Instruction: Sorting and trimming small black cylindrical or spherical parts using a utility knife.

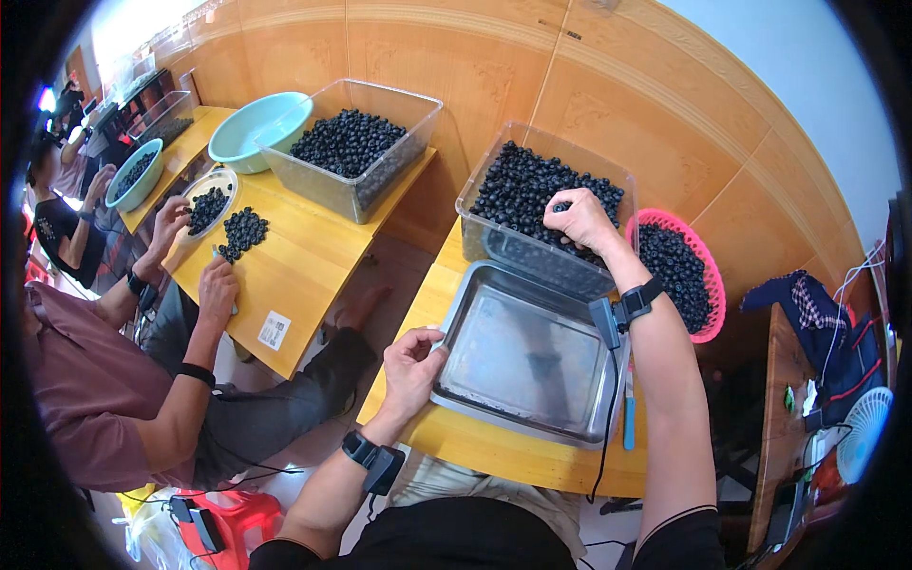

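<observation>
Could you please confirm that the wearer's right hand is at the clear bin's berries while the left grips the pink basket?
Not quite: in the head view, the left hand grips the metal tray; the right hand is indeed at the berries.

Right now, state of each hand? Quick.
Left hand: closed on the rim of the metal tray.
Right hand: closed, pinching a dark berry over the clear bin.
</observation>
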### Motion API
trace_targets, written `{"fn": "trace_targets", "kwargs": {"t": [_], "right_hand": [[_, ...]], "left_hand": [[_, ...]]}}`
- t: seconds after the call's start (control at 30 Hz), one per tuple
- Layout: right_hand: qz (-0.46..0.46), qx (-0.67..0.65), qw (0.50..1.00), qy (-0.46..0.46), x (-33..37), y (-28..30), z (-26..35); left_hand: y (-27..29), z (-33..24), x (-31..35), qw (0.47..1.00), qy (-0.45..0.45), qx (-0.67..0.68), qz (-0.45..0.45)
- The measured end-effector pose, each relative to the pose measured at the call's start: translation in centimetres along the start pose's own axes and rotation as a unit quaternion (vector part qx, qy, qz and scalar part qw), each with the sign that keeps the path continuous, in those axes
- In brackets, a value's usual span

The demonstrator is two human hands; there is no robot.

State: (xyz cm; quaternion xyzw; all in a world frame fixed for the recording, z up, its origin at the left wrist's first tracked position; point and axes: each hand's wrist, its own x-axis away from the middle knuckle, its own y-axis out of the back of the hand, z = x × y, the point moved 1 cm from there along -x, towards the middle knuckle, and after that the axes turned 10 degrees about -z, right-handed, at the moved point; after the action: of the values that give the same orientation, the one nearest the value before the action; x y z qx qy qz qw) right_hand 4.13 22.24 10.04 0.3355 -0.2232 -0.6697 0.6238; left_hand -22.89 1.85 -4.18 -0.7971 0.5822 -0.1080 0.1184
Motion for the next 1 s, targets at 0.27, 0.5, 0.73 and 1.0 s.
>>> {"fn": "trace_targets", "kwargs": {"t": [0.27,0.5,0.73,1.0], "right_hand": [[0.049,-0.148,0.984,-0.084,2.2,2.8,2.9],[0.125,-0.188,0.97,-0.084,8.0,4.0,6.4],[0.168,-0.135,0.973,-0.08,13.9,-2.9,2.3],[0.112,0.046,0.99,0.074,17.0,-4.9,0.0]], "left_hand": [[0.7,0.7,0.0,1.0,0.013,-0.023,0.004],[0.5,0.5,-0.2,0.999,-0.003,-0.049,0.007],[0.5,0.7,-0.3,0.999,0.003,-0.04,0.015],[0.5,0.6,-0.1,1.0,0.004,-0.019,0.012]]}}
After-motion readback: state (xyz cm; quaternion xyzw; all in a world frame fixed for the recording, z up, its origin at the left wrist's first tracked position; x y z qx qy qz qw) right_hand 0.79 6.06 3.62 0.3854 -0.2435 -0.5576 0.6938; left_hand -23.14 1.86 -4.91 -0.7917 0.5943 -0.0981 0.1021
